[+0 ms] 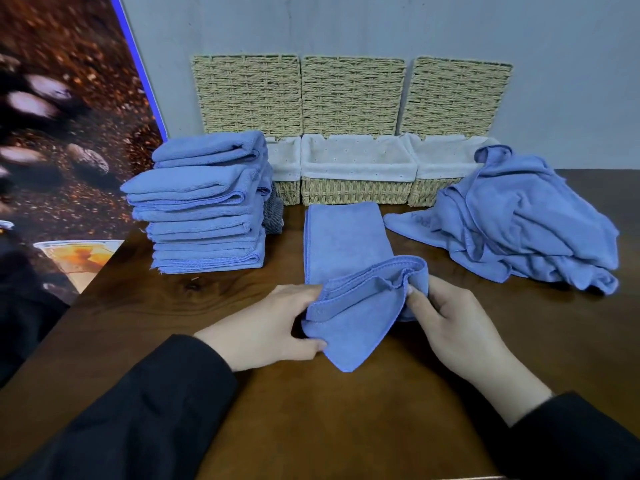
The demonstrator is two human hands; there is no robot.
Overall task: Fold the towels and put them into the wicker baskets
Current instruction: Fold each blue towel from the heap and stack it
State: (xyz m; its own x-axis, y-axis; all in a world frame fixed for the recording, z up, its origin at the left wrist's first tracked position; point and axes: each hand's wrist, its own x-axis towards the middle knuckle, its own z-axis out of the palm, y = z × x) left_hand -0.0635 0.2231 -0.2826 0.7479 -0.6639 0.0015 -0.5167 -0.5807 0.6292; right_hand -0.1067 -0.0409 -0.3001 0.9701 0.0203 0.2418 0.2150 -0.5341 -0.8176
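A blue towel lies folded lengthwise in the middle of the table, its near end lifted. My left hand pinches that end's left corner and my right hand pinches its right side. A stack of folded blue towels stands at the left. A heap of unfolded blue towels lies at the right. Three wicker baskets with white liners stand along the wall: the left basket partly hidden by the stack, the middle basket, and the right basket.
The baskets' lids stand open against the grey wall. A small grey cloth lies between the stack and the left basket. The dark wooden table ends at the left by a coffee-bean poster.
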